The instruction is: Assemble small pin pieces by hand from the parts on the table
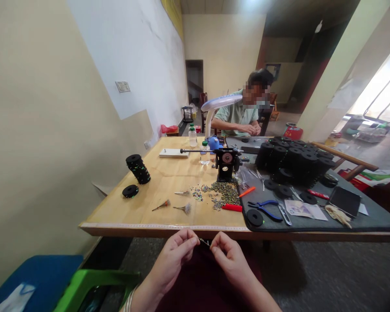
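Observation:
Just below the table's front edge, my left hand [178, 251] and my right hand [226, 256] face each other, both closed in a pinch. Between their fingertips stretches a small thin wire-like piece [203, 241]; its exact kind is too small to tell. Beyond my hands, several small bundles of thin strands, one of them a fanned bundle [183, 209], lie on the wooden table [162, 182]. A pile of tiny yellowish-dark metal pieces [225, 193] is spread near a red-handled tool [232, 208].
A black winding device [225, 164] stands mid-table. Blue pliers [266, 209], a banknote [305, 210] and stacked black foam spools [289, 158] lie on the grey mat [299, 225]. More spools [138, 169] stand left. A co-worker [240, 112] sits opposite, behind a lamp [221, 102].

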A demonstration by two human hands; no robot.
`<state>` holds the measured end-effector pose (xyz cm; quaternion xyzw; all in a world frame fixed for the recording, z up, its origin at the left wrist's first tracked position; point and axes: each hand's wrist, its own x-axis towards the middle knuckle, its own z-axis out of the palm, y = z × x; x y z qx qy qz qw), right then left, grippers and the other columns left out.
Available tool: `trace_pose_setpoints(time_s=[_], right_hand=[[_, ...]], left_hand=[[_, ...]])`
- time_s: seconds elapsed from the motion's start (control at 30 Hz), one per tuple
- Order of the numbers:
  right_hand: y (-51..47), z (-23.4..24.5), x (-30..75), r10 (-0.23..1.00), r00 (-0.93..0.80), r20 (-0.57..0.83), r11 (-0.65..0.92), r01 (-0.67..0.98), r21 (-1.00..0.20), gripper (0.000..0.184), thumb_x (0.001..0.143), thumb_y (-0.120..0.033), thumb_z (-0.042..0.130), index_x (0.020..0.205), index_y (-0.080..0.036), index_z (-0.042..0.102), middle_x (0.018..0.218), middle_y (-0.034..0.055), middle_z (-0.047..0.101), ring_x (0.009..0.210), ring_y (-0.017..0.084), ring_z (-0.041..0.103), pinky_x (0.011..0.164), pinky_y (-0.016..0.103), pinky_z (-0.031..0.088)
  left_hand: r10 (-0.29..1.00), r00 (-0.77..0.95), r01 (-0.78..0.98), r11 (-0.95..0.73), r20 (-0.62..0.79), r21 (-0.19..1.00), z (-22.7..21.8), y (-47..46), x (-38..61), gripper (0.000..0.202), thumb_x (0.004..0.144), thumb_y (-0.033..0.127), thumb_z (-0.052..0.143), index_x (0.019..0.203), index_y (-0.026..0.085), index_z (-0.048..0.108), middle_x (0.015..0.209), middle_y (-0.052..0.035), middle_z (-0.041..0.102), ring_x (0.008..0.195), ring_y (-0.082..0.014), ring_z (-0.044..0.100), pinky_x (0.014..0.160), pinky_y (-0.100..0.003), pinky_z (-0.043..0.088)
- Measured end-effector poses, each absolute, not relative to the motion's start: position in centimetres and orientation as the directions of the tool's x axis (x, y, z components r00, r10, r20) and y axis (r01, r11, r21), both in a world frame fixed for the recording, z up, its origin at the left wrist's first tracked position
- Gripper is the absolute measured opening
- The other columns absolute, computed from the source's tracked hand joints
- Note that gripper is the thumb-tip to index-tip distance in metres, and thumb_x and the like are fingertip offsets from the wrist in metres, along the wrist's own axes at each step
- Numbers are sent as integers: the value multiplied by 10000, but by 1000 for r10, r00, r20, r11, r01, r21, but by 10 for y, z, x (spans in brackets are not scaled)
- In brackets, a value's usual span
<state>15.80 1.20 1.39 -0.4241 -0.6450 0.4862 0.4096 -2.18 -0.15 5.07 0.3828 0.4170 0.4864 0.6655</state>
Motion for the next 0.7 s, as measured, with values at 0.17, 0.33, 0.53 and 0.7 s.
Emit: trace_pose_setpoints(time_s=[0.17, 0.33, 0.53, 0.7], right_hand=[[12, -2, 166, 945, -293, 147, 208, 187, -960, 131, 853, -202, 485, 722, -199, 490, 625, -41, 486, 578, 120, 424, 552, 228, 343], [11, -7, 175, 923, -314, 223, 309, 260, -915, 122, 856, -151, 502, 772, -202, 574, 781, 19, 640, 739, 169, 586, 695, 266, 448], [10, 12, 180, 867, -335, 368, 477, 347, -808, 277, 813, -137, 585, 1071, -235, 612, 1101, 80, 649, 1049, 237, 578, 923, 361, 446], [9, 23, 168, 848, -295, 441, 527, 377, -761, 154, 815, -192, 632, 964, -229, 614, 941, 53, 672, 908, 224, 600, 816, 338, 463]], left_hand=[[963, 207, -402, 244, -173, 882, 55, 0, -23, 236, 763, 339, 728, 721, 137, 615, 541, 77, 364, 503, -68, 221, 491, -233, 158], [957, 232, -379, 254, -174, 890, 60, -1, -21, 235, 770, 339, 722, 717, 136, 617, 535, 76, 367, 497, -66, 224, 490, -232, 164], [953, 239, -330, 259, -185, 908, 64, -3, -17, 242, 766, 349, 724, 714, 140, 613, 540, 74, 379, 498, -69, 235, 492, -237, 173], [947, 244, -348, 285, -208, 893, 64, -3, -15, 266, 749, 366, 738, 708, 143, 599, 528, 80, 370, 494, -68, 225, 491, -237, 166]])
